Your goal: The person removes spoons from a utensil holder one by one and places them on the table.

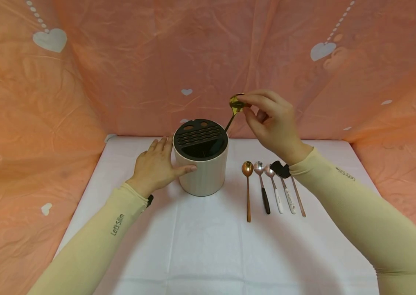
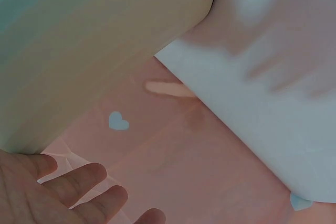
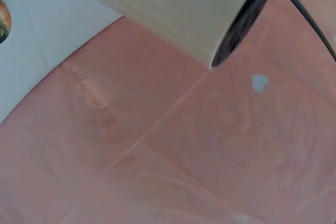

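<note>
A white cylindrical utensil holder [image 1: 203,178] with a black slotted lid [image 1: 200,139] stands upright on the table. My left hand [image 1: 155,166] lies along its left side, fingers straight and thumb across the front. In the left wrist view those fingers [image 2: 79,182] extend beside the holder wall [image 2: 105,40]. Above the lid's right edge, my right hand [image 1: 272,116] pinches a gold spoon [image 1: 236,104] by its bowl. The spoon's thin handle slants down to the lid's right rim; its lower end is hidden. The right wrist view shows the dark handle [image 3: 304,11] at the holder's mouth, but no hand.
Right of the holder, several spoons lie in a row: a copper one [image 1: 247,184], a black-handled one [image 1: 264,192], white-handled ones [image 1: 279,200] and a thin pinkish handle [image 1: 298,198]. The right wrist strap hides some bowls. Pink heart-printed cloth [image 1: 200,53] surrounds the white table [image 1: 208,246].
</note>
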The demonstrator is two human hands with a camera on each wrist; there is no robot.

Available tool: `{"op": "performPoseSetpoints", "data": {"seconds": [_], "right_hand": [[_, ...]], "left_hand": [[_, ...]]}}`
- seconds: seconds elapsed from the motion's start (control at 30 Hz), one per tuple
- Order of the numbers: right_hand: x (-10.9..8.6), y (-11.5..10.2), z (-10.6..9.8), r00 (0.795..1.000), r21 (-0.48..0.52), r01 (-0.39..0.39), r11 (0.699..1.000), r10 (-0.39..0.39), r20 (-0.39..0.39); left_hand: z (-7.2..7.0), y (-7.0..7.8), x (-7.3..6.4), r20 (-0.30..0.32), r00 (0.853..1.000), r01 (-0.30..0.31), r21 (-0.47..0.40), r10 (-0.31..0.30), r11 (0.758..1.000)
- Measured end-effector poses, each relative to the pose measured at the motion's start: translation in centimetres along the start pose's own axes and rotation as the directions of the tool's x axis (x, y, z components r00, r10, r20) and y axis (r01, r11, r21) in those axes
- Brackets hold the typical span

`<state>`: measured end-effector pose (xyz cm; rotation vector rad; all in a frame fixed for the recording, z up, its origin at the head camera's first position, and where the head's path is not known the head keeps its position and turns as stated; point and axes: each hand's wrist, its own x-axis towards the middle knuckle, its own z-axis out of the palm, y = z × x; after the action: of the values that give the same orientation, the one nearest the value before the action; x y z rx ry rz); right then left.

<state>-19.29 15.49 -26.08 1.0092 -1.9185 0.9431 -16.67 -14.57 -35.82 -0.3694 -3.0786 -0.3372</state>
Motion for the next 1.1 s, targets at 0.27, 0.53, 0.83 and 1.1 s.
{"op": "performPoseSetpoints", "data": {"seconds": [0.27,0.53,0.83,1.1], "right_hand": [[0.4,-1.0,-2.2,0.996,0.043,-0.075,0.996,0.077,-0.055],[-1.7,-0.8,-4.8,0.972,0.003,-0.223,0.975,0.221,0.084],[-6.5,4.0,-7.4,0.867,-0.093,-0.423,0.901,0.433,0.246],[-9.9,6.5,-9.8,0.735,-0.216,-0.541,0.813,0.582,0.348]], "left_hand": [[0.0,0.0,-0.1,-0.011,1.000,0.000,-0.004,0.000,1.000],[0.0,0.1,-0.1,0.003,1.000,0.006,-0.006,-0.006,1.000],[-0.1,0.1,-0.2,-0.007,1.000,0.000,-0.003,0.000,1.000],[-0.1,0.1,-0.1,-0.010,1.000,-0.001,-0.002,0.001,1.000]]}}
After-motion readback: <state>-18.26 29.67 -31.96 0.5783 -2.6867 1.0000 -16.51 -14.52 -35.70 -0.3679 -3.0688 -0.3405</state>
